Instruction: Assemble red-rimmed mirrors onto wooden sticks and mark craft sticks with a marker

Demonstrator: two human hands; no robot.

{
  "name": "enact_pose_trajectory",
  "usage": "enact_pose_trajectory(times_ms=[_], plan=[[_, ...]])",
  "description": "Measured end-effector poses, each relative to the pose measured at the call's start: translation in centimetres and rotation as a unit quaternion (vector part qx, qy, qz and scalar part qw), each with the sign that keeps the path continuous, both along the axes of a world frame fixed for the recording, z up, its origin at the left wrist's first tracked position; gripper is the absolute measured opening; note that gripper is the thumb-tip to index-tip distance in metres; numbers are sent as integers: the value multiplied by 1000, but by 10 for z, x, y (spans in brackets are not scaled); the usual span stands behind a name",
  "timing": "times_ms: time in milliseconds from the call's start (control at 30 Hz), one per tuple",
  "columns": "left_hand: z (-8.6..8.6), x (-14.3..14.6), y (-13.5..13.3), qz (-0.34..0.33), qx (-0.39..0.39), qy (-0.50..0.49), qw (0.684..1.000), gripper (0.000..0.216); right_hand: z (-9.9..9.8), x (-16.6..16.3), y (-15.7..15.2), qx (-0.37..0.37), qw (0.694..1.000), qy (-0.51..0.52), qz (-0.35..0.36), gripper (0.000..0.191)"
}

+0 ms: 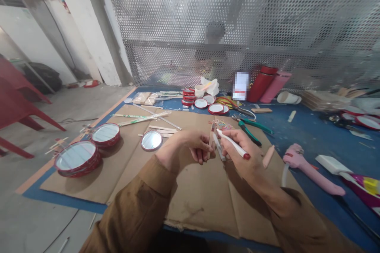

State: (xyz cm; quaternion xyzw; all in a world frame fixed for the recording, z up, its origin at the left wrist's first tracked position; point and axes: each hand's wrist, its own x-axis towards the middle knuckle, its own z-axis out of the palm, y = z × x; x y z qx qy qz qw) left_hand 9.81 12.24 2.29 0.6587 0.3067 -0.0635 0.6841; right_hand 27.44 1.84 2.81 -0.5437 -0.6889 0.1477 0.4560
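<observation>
No writing can be read anywhere. The one label in view, a white patch beside the red flask and pink flask in the upper middle of the frame, is blurred out. The green print on the long paper sleeves to the upper left of the hands is too small to make out.

At the centre of the frame, the person's left hand has its fingers curled shut on a thin stick held nearly upright. The right hand has its fingers closed on a white marker with a red end, slanting down to the right. A second white pen-like piece sits between the two hands, and it cannot be told which hand holds it. All of this is above the cardboard sheet lying on the blue surface.

Behind the perforated metal screen a seated person is only dimly seen. A bright striped package is cut off at the right edge, and the items at the far right are blurred. Two red-rimmed drums stand at left.
</observation>
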Motion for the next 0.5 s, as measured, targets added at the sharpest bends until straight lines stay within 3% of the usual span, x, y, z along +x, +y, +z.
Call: enact_pose_trajectory(times_ms=[233, 400, 500], plan=[[0, 0, 0, -9, 9, -5, 1000, 22, 0, -1, 0, 9, 999, -32, 16, 18], [2, 0, -3, 4, 22, 1, 1000, 24, 3, -3, -2, 22, 999, -26, -23, 15], [3, -1, -4, -1, 32, 2, 1000, 26, 0, -2, 0, 12, 999, -33, 13, 19]])
